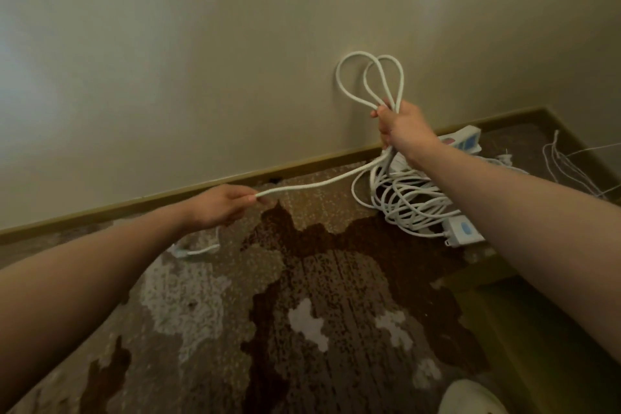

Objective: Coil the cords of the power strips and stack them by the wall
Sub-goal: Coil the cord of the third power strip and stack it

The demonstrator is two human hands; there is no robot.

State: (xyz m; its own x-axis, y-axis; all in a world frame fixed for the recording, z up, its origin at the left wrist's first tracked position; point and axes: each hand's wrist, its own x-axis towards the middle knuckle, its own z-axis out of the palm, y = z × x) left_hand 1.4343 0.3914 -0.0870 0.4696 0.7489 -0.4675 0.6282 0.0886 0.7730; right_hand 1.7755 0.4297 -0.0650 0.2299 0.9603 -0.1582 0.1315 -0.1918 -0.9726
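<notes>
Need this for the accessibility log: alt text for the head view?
A person's right hand holds up loops of white cord near the wall, while the left hand pinches the cord's straight run. More tangled cords and power strips lie on the patterned carpet below.

Right hand [401, 128] up near the wall [201, 60], two cord loops [369, 81] standing above it. Cord [322, 183] runs down-left to the left hand [221, 205]. Below the right hand: tangled cords [406, 202] on the carpet [302, 296], one power strip [462, 141] behind against the baseboard [134, 203], another [465, 232] in front.
</notes>
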